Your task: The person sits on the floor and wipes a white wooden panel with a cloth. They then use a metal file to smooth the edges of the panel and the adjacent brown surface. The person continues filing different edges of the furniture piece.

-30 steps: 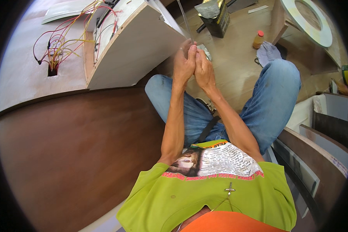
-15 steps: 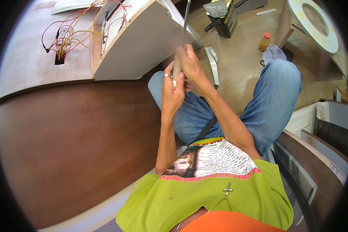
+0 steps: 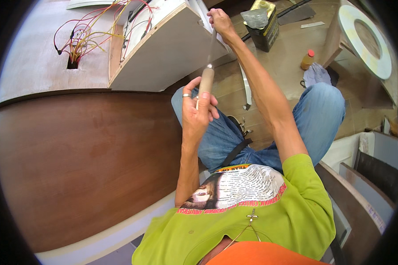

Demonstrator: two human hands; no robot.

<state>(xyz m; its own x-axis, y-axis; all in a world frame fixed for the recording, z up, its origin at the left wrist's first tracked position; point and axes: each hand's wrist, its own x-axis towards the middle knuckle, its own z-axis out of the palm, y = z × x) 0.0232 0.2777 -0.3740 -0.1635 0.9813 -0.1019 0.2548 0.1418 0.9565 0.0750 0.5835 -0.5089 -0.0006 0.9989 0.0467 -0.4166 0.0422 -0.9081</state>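
Note:
My left hand is wrapped round the pale wooden handle of a file, its thumb along the handle. From the handle's metal collar a long narrow blade points away from me. My right hand is stretched far forward, its fingers closed at the blade's far end, where they partly hide it. Beside the blade, to its left, stands a box-like white panel structure with a bare wooden edge. The file is held apart from its large face, as far as I can tell. A ring shows on my left hand.
Red and yellow wires come out of a hole in a whitish board at the far left. A brown board lies left of me. A dark can, a red-capped bottle and a white ring stand right. Panels lean at lower right.
My right hand has left the handle and moved forward to the blade's far end. My left hand still holds the handle. The view has shifted slightly.

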